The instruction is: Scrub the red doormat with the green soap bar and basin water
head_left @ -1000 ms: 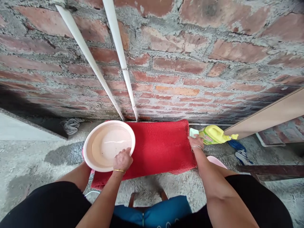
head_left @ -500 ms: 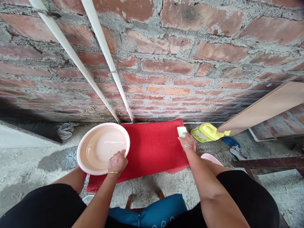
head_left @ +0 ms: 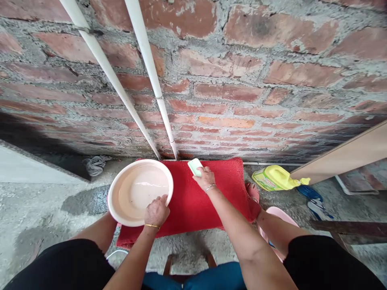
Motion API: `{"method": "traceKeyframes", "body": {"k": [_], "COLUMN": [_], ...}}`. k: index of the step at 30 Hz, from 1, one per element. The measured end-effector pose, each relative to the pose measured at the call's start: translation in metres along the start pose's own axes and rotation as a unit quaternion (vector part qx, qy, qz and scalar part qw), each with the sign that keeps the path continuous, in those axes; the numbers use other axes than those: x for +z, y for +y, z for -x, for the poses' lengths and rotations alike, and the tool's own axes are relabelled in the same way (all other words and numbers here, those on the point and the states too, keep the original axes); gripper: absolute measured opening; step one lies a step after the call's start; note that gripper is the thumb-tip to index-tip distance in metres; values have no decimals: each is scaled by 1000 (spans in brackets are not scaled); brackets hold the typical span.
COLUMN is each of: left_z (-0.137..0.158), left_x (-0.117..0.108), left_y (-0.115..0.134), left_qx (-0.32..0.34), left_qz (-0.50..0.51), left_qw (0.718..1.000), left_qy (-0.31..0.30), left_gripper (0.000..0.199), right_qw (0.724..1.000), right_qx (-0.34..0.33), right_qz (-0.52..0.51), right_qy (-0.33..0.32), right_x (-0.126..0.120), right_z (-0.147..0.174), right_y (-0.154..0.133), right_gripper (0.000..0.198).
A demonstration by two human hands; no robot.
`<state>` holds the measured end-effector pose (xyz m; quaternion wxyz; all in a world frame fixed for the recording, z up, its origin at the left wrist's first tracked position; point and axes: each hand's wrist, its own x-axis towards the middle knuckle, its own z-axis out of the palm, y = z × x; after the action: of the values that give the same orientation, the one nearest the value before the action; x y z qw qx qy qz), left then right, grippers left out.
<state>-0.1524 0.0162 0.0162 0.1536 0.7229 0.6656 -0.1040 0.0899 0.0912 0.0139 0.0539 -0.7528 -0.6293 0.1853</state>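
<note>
A pinkish-white basin [head_left: 117, 209] holding clear water rests on the left part of a red mat [head_left: 193, 201]. My left hand [head_left: 157, 211] is closed on the basin's right rim, fingers reaching over its inner side. Near the mat's far edge, my right hand [head_left: 206, 178] grips a pale green and white scrub brush [head_left: 195, 166]. It lies flat against the mat; its underside is hidden.
A yellow detergent jug [head_left: 273, 178] stands on the floor right of the mat, with blue-and-white slippers [head_left: 316, 203] beyond it. A pink basin [head_left: 279, 215] sits beside my right leg. White pipes [head_left: 151, 66] run down the brick wall [head_left: 226, 90]. A grey rag [head_left: 96, 165] lies left.
My right hand has swept the scrub brush left across the mat from its right end. My left hand stays on the basin rim. The whole view has shifted slightly.
</note>
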Motion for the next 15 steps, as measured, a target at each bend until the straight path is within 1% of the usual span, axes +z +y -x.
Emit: {"method": "traceKeyframes", "body": {"k": [2, 4, 6, 7, 9, 11, 13, 15], "left_z": [0, 0, 0, -1, -1, -1, -2, -2], "left_x": [0, -1, -2, -2, -3, -2, 0, 2], "left_y": [0, 0, 0, 0, 0, 0, -1, -1], "left_qx": [4, 4, -1, -1, 1, 4, 3, 3], "left_qz": [-3, -6, -10, -12, -13, -15, -17, -17], "left_qw": [1000, 1000, 1000, 1000, 1000, 1000, 1000, 1000], "left_qy": [3, 0, -8, -12, -15, -14, -8, 1], "left_gripper": [45, 45, 45, 45, 45, 45, 44, 44], "right_qw": [998, 993, 989, 988, 990, 994, 997, 995], "right_qx": [-57, -97, -114, -114, -95, -57, 2, 86], "right_qz": [18, 35, 49, 54, 61, 61, 53, 35], "right_qy": [-37, -66, -85, -90, -88, -73, -51, -29], "right_x": [9, 18, 24, 25, 22, 11, -5, -25], "right_z": [-11, -20, -26, -28, -33, -36, -36, -31], "right_y": [-37, -62, -71, -70, -52, -18, 30, 86], "right_gripper": [46, 45, 44, 44, 44, 45, 47, 48]}}
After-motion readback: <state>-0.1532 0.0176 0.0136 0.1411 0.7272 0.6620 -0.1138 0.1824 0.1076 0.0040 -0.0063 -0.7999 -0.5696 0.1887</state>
